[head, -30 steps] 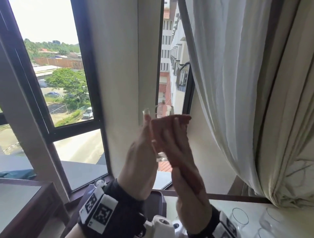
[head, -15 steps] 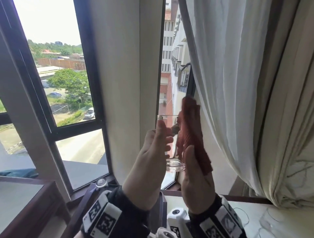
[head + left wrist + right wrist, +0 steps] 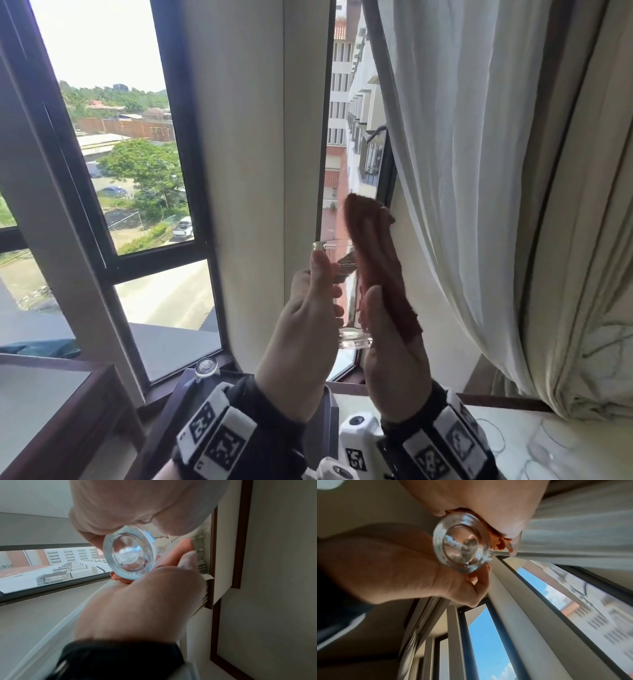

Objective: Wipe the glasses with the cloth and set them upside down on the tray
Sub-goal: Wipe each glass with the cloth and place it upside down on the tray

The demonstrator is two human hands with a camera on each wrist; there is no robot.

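Note:
A clear glass (image 3: 354,339) is held upright in the air in front of the window, its thick base toward me. My left hand (image 3: 308,325) grips its left side, fingers curled round the wall. My right hand (image 3: 387,353) holds a red-brown cloth (image 3: 376,260) flat against the glass's right side, and the cloth sticks up past the rim. In the left wrist view the glass base (image 3: 130,553) sits between both hands, with a bit of cloth (image 3: 120,579) beneath it. The right wrist view shows the base (image 3: 462,542) and the cloth (image 3: 498,540) under my right palm.
A dark tray (image 3: 330,421) lies low between my wrists, with an upturned glass (image 3: 206,368) at its far left corner. More glasses (image 3: 548,445) stand on the pale table at lower right. A white curtain (image 3: 479,171) hangs close on the right, and a wooden table (image 3: 51,411) is at lower left.
My right hand has slid the cloth from the front of the glass round to its right side. Both hands have drifted a little rightward.

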